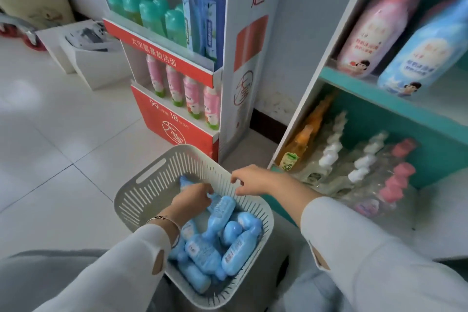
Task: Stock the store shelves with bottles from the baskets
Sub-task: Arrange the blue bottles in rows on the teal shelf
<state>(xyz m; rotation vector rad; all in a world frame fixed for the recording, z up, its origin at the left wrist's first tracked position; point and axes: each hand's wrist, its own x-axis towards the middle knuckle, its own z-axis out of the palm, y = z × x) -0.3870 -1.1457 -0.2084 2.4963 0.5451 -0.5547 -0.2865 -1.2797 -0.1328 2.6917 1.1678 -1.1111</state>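
Curling the left hand [193,197] round a blue bottle [222,207] down in the slotted basket [152,185], and pinching the basket's far rim with the right hand [253,181]. Heaped loosely underneath, the other bottles [235,253], lying crosswise on one another. Risks dragging a neighbour up over the rim onto the floor [63,147], or tipping the basket should that pinch slacken, before reaching the teal shelf [379,99] just beside.
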